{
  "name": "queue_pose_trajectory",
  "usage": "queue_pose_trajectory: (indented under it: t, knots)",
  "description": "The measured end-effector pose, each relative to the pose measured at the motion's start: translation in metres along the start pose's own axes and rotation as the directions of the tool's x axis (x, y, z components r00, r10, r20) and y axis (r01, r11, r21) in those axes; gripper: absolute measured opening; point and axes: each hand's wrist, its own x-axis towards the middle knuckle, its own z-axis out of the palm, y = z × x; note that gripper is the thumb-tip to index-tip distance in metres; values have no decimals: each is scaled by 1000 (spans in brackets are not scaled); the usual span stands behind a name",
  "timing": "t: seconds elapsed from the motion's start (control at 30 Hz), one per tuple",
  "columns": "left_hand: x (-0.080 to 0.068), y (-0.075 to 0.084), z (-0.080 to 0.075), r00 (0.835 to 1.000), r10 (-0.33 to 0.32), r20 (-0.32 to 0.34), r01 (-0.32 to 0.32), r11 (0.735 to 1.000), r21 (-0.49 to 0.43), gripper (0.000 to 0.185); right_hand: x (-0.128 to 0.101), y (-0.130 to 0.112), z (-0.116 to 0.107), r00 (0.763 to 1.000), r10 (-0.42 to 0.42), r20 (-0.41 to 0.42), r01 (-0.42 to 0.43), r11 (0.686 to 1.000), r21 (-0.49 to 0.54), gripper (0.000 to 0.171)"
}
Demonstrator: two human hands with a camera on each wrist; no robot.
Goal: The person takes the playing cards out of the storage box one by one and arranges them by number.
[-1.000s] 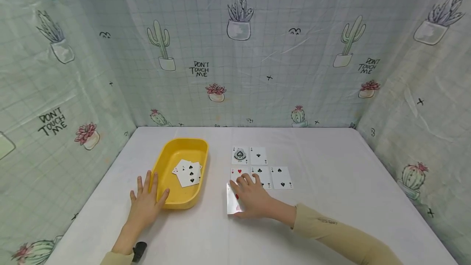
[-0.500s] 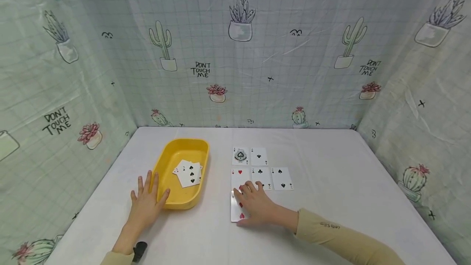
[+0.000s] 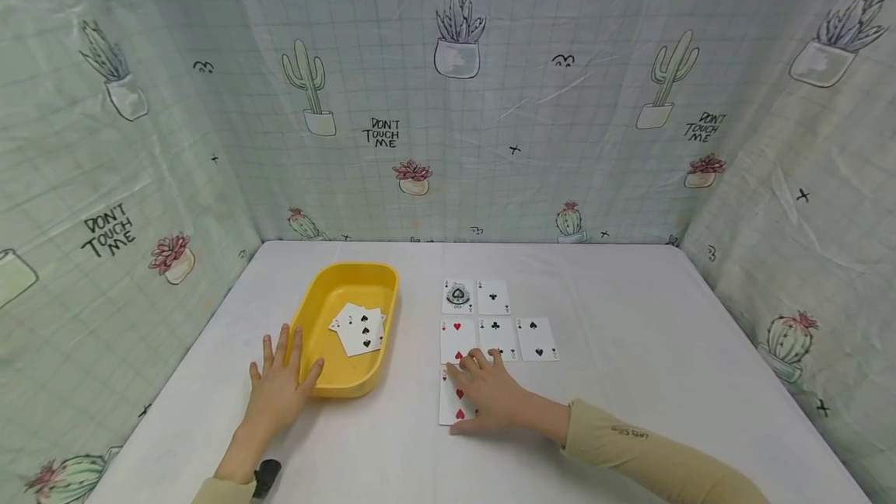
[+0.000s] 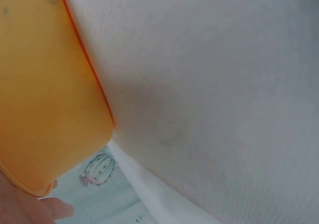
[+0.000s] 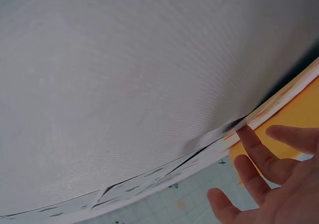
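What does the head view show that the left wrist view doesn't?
Only the head view shows the face-up playing cards laid in rows, the right hand resting on a red-pipped card, and loose cards in the tray. Only the left wrist view shows the tray's underside. Both show the yellow plastic tray, the left hand and the white tablecloth.

Left hand (image 3: 278, 387) flat with spread fingers, right hand (image 3: 490, 393) palm-down, fingers extended forward.
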Motion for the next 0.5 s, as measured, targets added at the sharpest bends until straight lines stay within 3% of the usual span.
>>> queue_pose_trajectory:
  t: [0.3, 0.5]
  knots:
    - [1, 0, -1, 999, -17, 29, 17, 1000, 5, 74, 2, -1, -2, 1000, -3, 0, 3, 1000, 20, 86]
    - [0, 1, 0, 1000, -13, 14, 13, 1000, -3, 74, 2, -1, -2, 1000, -5, -8, 5, 1000, -1, 87]
